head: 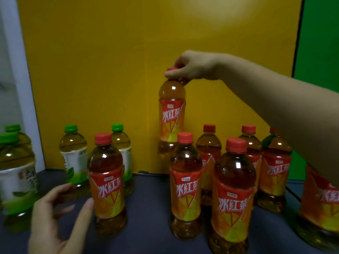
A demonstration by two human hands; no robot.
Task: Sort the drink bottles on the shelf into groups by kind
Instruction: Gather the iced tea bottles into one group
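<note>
Right hand (190,66) grips the cap of a red-labelled plastic tea bottle (171,114), held above the dark shelf (146,208). Left hand (55,217) open, thumb just beside another red-capped bottle (107,182)

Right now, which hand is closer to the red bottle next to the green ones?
Left. The left hand is open beside that red bottle, thumb almost touching it. The right hand is up high, gripping a lifted bottle by its cap.
</note>
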